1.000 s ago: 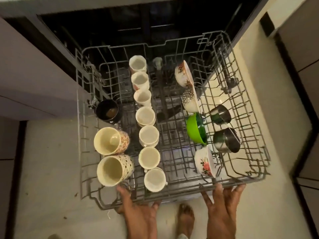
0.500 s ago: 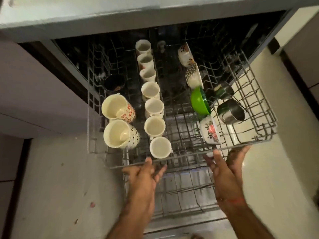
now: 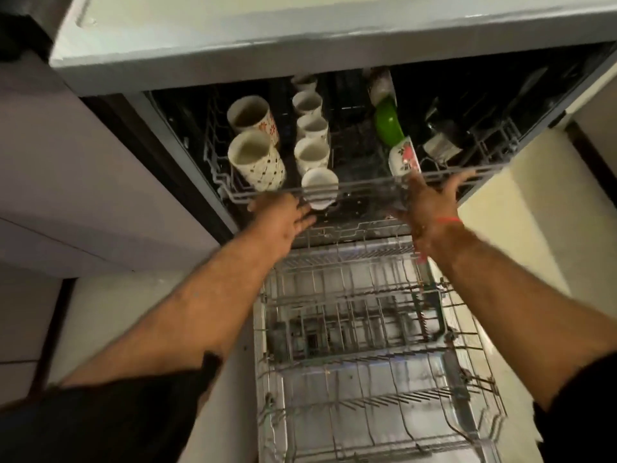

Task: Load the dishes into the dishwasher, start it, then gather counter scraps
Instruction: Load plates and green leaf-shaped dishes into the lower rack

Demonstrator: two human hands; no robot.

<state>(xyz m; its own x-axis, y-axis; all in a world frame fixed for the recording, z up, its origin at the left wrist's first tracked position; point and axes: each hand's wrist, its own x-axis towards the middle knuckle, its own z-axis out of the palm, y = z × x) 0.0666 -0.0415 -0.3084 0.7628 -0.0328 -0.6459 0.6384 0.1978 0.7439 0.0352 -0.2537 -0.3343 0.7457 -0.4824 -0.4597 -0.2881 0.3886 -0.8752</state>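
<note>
Presently, upper rack: wire basket, most of it inside the dishwasher; front rail shows at 12 o'clock from the hands.
Left hand: fingers straight and spread, pressing flat on the rack's front rail toward its 9 o'clock end; grip wide open, closed round nothing.
Right hand: fingers splayed against the same rail toward its 3 o'clock end; grip open, holding nothing. Red thread round the wrist.
Small cups: white, in a single file running from the front rail back toward 12 o'clock; the nearest one sits right behind the rail, just beside the left hand's fingertips.
Tall mugs: two, patterned, lying tilted with mouths toward the camera, at 9 o'clock of the cup file; they touch each other.
Green bowl: on edge, at 3 o'clock of the cup file.
Floral bowl: on edge, just in front of the green one, close behind the rail by the right hand.
Steel cups: dark and blurred at 3 o'clock of the bowls; count cannot be told.
Lower rack: pulled out toward 6 o'clock, below and between the forearms; contents are hard to make out in the blur.
Worktop: pale slab edge overhanging the dishwasher opening at 12 o'clock.
Cabinet front: pale panels at 9 o'clock of the opening.
Sleeves: dark, at 7 and 5 o'clock of the frame.
</note>
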